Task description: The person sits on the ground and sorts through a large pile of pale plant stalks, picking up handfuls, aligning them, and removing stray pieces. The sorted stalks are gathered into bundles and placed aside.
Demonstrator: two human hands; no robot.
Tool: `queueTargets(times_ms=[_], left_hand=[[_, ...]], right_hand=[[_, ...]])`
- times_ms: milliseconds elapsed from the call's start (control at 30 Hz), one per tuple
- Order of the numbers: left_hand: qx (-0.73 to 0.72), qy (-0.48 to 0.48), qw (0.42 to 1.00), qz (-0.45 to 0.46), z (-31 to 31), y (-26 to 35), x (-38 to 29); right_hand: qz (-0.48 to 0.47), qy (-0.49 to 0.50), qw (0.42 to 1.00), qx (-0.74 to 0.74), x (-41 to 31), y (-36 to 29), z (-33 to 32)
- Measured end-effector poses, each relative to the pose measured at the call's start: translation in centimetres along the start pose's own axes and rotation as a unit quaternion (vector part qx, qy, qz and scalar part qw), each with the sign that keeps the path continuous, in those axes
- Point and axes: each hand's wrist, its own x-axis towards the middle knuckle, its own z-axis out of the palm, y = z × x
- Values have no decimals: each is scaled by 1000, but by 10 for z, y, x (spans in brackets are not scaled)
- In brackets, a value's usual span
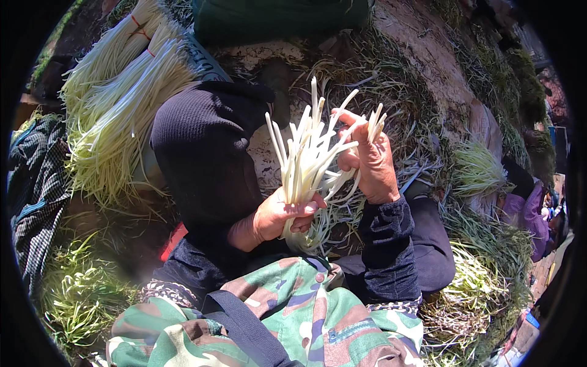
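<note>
In front of my lap, my left hand [279,218] is closed around a bunch of pale vegetable stalks [300,169] that look like blanched chives. Their cut white ends fan upward, and the paler leaf ends hang below the fist. To the right of it, my right hand [371,156] is raised with a smaller bundle of stalks [377,124] held against the palm. Its index finger and thumb reach toward the ends of the left bunch, touching or nearly touching one stalk. Part of the smaller bundle is hidden behind the right hand.
Large tied bundles of the same stalks [124,101] lie at the upper left beside my bent knee [206,124]. Leaf trimmings [403,119] litter the ground. Loose green leaves [82,293] lie at lower left, and another bunch [481,169] sits at right. A dark green object [279,20] stands ahead.
</note>
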Motion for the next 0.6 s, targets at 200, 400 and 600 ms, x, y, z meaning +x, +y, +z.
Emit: queueTargets(times_ms=[200, 400, 600], left_hand=[[35, -25, 998, -35, -1, 2, -2], [15, -14, 1000, 4, 2, 0, -3], [65, -21, 998, -7, 3, 4, -1]], right_hand=[[35, -19, 999, -9, -5, -10, 7], [-6, 75, 997, 28, -13, 9, 4], [-7, 127, 962, 243, -16, 15, 13]])
